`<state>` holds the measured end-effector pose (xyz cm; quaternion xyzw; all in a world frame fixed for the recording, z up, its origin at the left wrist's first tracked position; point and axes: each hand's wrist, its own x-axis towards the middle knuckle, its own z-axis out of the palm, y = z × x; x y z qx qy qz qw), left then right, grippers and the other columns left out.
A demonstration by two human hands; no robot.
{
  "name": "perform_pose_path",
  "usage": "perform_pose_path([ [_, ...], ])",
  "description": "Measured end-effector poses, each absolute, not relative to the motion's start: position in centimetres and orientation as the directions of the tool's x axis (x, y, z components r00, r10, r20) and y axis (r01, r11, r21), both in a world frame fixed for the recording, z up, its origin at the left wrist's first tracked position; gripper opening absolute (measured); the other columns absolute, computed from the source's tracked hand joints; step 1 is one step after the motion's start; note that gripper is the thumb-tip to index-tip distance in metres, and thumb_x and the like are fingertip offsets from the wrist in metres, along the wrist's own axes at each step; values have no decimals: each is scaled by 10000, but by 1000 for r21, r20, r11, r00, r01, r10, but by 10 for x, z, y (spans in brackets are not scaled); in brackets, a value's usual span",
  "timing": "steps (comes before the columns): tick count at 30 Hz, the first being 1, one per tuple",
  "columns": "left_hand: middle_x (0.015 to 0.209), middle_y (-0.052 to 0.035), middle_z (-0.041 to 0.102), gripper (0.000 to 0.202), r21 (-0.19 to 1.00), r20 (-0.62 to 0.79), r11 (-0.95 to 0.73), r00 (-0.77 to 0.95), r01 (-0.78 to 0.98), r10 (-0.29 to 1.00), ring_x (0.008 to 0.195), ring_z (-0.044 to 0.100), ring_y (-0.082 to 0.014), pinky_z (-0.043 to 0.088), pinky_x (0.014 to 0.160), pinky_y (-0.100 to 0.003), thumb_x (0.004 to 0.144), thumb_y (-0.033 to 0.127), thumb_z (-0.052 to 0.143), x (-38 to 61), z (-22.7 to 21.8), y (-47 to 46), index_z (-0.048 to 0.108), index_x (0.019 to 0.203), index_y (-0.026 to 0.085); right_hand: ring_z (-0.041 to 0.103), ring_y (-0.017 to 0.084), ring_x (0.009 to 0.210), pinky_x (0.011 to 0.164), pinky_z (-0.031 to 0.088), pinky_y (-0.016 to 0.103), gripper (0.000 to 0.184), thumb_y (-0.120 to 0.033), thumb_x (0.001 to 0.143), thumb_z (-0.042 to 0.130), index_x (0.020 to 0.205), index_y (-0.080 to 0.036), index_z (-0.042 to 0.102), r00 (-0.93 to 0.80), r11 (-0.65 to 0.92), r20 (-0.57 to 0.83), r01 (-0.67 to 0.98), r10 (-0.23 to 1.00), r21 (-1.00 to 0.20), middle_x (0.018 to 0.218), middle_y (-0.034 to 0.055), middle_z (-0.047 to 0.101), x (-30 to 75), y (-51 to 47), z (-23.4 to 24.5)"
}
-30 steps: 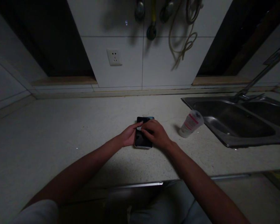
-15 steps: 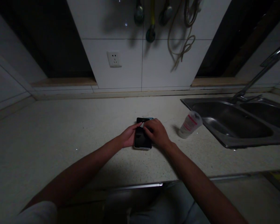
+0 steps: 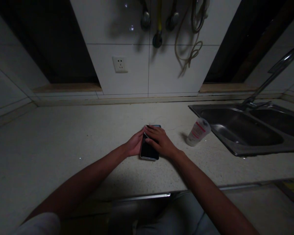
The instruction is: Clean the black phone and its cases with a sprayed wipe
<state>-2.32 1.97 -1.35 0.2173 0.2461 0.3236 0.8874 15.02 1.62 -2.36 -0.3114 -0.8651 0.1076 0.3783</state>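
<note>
Holding: L hand (image 3: 134, 143) + R hand (image 3: 160, 141) both on black smartphone (image 3: 149, 149), no other held item clearly visible.
Phone loc: flat on counter, screen up, roughly centered in front of person, teal edge showing at top.
L fingers: pressed together, tips on phone's upper L edge.
R fingers: slightly spread, laid across upper part of phone, tips near L fingertips; pressure can't tell.
Counter: pale speckled countertop (image 3: 63, 147) under phone.
Container 1: translucent plastic tube (image 3: 198, 132) w/ pink label, tilted, R of phone, just beside sink, not touching hands; contents can't tell.
Container 2: double stainless steel sink (image 3: 247, 150), far R; basin contents too dark to tell.
Above sink: steel faucet (image 3: 276, 73).
Wall: white socket (image 3: 120, 64), coiled tan hose (image 3: 188, 42) hanging.
</note>
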Motion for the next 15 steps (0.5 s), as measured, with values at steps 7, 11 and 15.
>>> perform_pose_path([
  [7,1018,-157,751,635,499,-304,712,669,-495,678,914,728,-282,487,957,-424,1002,603,368,-25,-9,18,624,1309,110,689,221,993,923,497,426,251,-315,984,564,880,-247,783,-507,867,704,326,497,-377,895,52,782,152,9,-11],
  [11,980,-155,757,622,508,-305,703,660,-497,687,903,726,-276,481,961,-419,1022,565,344,-25,-8,19,626,1303,87,676,226,860,857,495,424,327,-298,992,525,767,-222,749,-473,829,704,464,531,-314,786,58,756,155,11,-11],
  [15,946,-147,759,584,513,-297,702,665,-495,686,872,731,-253,484,946,-401,1038,537,331,-24,-13,22,652,1223,85,665,271,1055,958,487,478,262,-274,1004,505,1064,-212,752,-402,701,638,637,657,-320,1102,96,779,157,19,-16],
])
